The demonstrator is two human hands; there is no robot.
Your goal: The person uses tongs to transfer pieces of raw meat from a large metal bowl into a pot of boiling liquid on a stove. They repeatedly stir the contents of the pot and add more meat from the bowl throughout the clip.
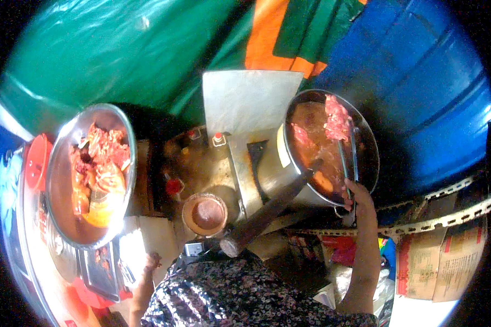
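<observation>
My right hand (pixel 360 194) grips long metal tongs (pixel 346 159) over the near rim of a big metal pot (pixel 375 163). At the far end of the tongs is a clump of raw red meat (pixel 336 118). Reddish-brown liquid (pixel 309 110) fills the pot, with another piece of pink meat (pixel 300 134) and an orange chunk (pixel 323 182) in it. A thick dark handle (pixel 270 208) leans over the rim into the pot. My left hand (pixel 152 260) hangs low at my left, near a cardboard box (pixel 157 233); its fingers are too small to read clearly.
A large metal bowl (pixel 133 163) of meat pieces (pixel 106 151) stands at left, beside a red basin (pixel 39 161) and a dark tray (pixel 100 269). A round brown container (pixel 204 214) is before me. Slotted metal shelving (pixel 454 214) and cardboard cartons (pixel 438 261) are at right.
</observation>
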